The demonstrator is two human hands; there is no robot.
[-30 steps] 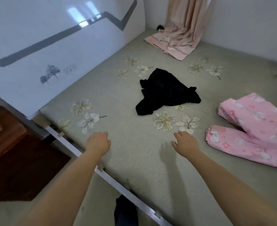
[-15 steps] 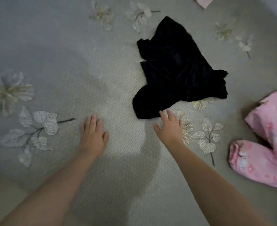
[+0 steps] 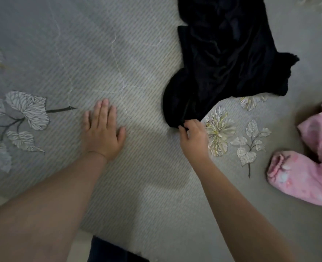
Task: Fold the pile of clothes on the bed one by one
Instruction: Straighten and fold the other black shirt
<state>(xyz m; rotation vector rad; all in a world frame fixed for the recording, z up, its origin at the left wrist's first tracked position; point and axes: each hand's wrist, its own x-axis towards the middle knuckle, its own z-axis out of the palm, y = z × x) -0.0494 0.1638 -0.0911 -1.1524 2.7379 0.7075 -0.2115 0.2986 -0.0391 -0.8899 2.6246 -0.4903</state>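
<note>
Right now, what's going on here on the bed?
A person is starting to fold clothes. Their right hand pinches the near edge of a crumpled black garment, while the left hand rests flat on the bedspread. A pink garment lies untouched to the right. Nothing looks folded yet.

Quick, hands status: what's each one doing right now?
Left hand: open, fingers straight, palm flat on the bed cover, holding nothing.
Right hand: pinching the near edge of the black garment.
</note>
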